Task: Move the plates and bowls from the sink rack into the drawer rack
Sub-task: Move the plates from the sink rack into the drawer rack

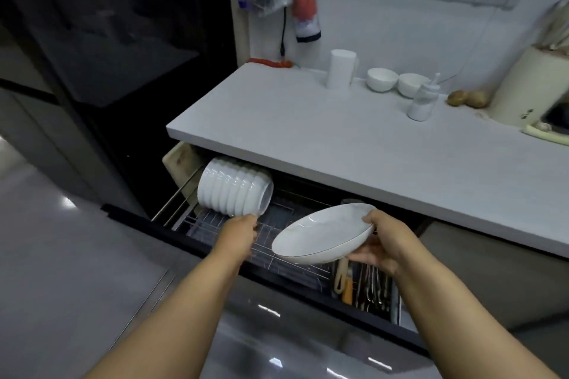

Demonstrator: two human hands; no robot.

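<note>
The plate (pixel 323 234) is a shallow, oval-looking white dish with a thin dark rim line and a faint marbled surface; it is held tilted above the open drawer rack (pixel 277 243), not yet seated in the wires. The right hand (pixel 381 243) grips its right edge, thumb over the rim and fingers curled underneath. The left hand (pixel 243 231) reaches to the row of bowls (pixel 235 188), its fingers pinching the lower rim of the nearest bowl; whether it is steadying or seating that bowl cannot be determined. Progress assessment: the row of white bowls, standing on edge and nested at the left end of the rack, indicates the bowl portion is well advanced; most of the rack's wire slots to the right appear unoccupied, so the plate portion is judged to be at an early stage. The sink rack is not in view, so the remaining quantity cannot be determined. A cutlery compartment (pixel 366 286) sits at the right end of the drawer. On the countertop (pixel 308 120) above stand two white bowls (pixel 397 81), which are well apart from the drawer.
</note>
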